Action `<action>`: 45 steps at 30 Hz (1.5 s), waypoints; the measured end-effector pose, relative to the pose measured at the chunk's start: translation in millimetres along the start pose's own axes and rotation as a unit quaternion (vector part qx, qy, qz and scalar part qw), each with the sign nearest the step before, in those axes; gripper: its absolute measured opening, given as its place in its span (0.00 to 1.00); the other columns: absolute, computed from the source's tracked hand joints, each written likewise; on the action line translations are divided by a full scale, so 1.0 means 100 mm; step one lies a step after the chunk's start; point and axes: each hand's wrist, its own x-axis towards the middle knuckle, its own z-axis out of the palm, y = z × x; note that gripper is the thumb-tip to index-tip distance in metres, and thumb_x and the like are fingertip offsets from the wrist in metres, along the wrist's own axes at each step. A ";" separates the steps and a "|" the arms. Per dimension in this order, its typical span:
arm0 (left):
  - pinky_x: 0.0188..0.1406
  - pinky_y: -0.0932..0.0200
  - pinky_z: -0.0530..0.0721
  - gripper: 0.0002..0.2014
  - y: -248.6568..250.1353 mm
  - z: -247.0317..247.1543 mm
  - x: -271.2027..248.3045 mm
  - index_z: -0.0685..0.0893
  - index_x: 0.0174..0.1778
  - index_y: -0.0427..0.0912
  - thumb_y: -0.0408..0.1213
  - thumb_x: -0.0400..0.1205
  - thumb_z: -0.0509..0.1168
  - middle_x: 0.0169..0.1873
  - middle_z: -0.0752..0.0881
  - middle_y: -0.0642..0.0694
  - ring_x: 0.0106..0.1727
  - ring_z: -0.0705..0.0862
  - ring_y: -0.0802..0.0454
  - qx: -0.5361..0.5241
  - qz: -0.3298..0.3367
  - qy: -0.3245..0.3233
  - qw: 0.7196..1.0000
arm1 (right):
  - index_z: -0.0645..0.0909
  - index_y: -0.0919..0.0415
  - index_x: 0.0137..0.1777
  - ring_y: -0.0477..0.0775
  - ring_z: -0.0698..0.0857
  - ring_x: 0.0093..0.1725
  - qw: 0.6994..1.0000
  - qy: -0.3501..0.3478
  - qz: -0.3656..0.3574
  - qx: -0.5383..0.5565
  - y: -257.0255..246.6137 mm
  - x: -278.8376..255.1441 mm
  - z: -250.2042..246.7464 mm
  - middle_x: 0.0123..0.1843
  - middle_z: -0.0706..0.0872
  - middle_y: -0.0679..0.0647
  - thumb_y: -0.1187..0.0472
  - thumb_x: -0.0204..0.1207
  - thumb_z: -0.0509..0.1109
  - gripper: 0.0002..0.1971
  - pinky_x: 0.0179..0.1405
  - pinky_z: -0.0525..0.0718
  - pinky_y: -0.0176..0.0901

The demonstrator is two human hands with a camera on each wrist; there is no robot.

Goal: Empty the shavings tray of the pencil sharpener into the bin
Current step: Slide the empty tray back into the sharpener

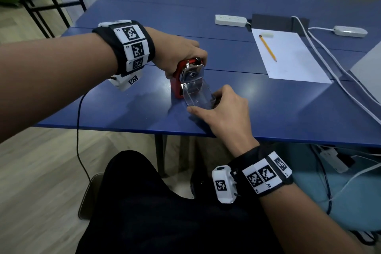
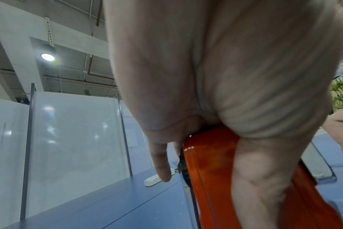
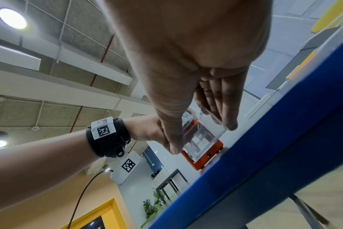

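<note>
Counter [image 1: 268,109] space at the near edge is taken by the red pencil sharpener [image 1: 175,80], clamped from above by the left hand [image 1: 179,53]. Its clear shavings tray [image 1: 198,95], partly drawn out, is pinched by the right hand [image 1: 222,107]. Tipping remains; no bin is seen.

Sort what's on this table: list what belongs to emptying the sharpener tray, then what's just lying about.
In the job: red pencil sharpener, gripped by the left hand; clear shavings tray, held by the right hand.

Lying about: pencil, eraser, paper sheet, power strip, white cables.
</note>
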 end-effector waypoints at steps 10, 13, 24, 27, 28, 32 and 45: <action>0.53 0.35 0.87 0.44 -0.01 0.01 0.02 0.74 0.70 0.58 0.25 0.62 0.84 0.61 0.75 0.49 0.56 0.83 0.42 -0.002 0.003 0.005 1.000 | 0.79 0.51 0.56 0.53 0.87 0.52 1.000 -0.005 -0.007 -0.001 -0.04 -0.01 0.05 0.50 0.89 0.47 0.26 0.61 0.85 0.36 0.49 0.89 0.52; 0.52 0.38 0.87 0.44 -0.01 0.02 0.02 0.74 0.71 0.57 0.23 0.63 0.83 0.62 0.75 0.49 0.56 0.83 0.41 -0.008 0.002 0.007 1.000 | 0.80 0.51 0.56 0.54 0.88 0.53 1.000 -0.001 -0.012 0.002 -0.06 0.00 0.04 0.49 0.89 0.47 0.27 0.61 0.85 0.36 0.50 0.90 0.54; 0.53 0.36 0.88 0.45 -0.03 0.03 0.02 0.74 0.71 0.58 0.24 0.63 0.84 0.61 0.74 0.51 0.56 0.82 0.42 -0.012 0.001 0.008 1.000 | 0.79 0.53 0.53 0.55 0.87 0.52 1.000 -0.007 -0.021 -0.006 -0.12 0.18 0.06 0.48 0.89 0.47 0.29 0.62 0.85 0.34 0.48 0.87 0.53; 0.52 0.36 0.88 0.44 -0.03 0.04 0.03 0.74 0.69 0.59 0.24 0.62 0.83 0.62 0.75 0.50 0.55 0.82 0.43 -0.013 0.005 0.011 1.000 | 0.77 0.53 0.52 0.54 0.83 0.50 1.000 -0.014 -0.021 -0.008 -0.16 0.24 0.07 0.48 0.86 0.46 0.30 0.62 0.86 0.34 0.45 0.79 0.49; 0.52 0.36 0.88 0.43 -0.04 0.04 0.04 0.74 0.69 0.59 0.23 0.62 0.83 0.62 0.75 0.50 0.55 0.82 0.42 -0.011 0.006 0.012 1.000 | 0.77 0.52 0.52 0.53 0.81 0.49 1.000 -0.015 -0.022 -0.010 -0.16 0.25 0.08 0.47 0.85 0.46 0.30 0.62 0.86 0.34 0.45 0.77 0.48; 0.51 0.36 0.89 0.43 -0.05 0.04 0.04 0.74 0.68 0.60 0.23 0.62 0.83 0.62 0.74 0.50 0.55 0.83 0.42 -0.012 0.006 0.011 1.000 | 0.76 0.53 0.50 0.54 0.80 0.48 0.999 -0.016 -0.024 -0.013 -0.17 0.26 0.10 0.46 0.85 0.46 0.29 0.61 0.87 0.35 0.44 0.76 0.49; 0.52 0.34 0.88 0.44 -0.03 0.04 0.01 0.74 0.69 0.60 0.23 0.62 0.83 0.62 0.74 0.51 0.56 0.83 0.41 -0.010 -0.002 0.016 1.000 | 0.81 0.56 0.63 0.58 0.88 0.59 0.994 -0.077 -0.074 -0.038 -0.04 0.41 0.00 0.55 0.91 0.51 0.38 0.70 0.87 0.32 0.55 0.86 0.55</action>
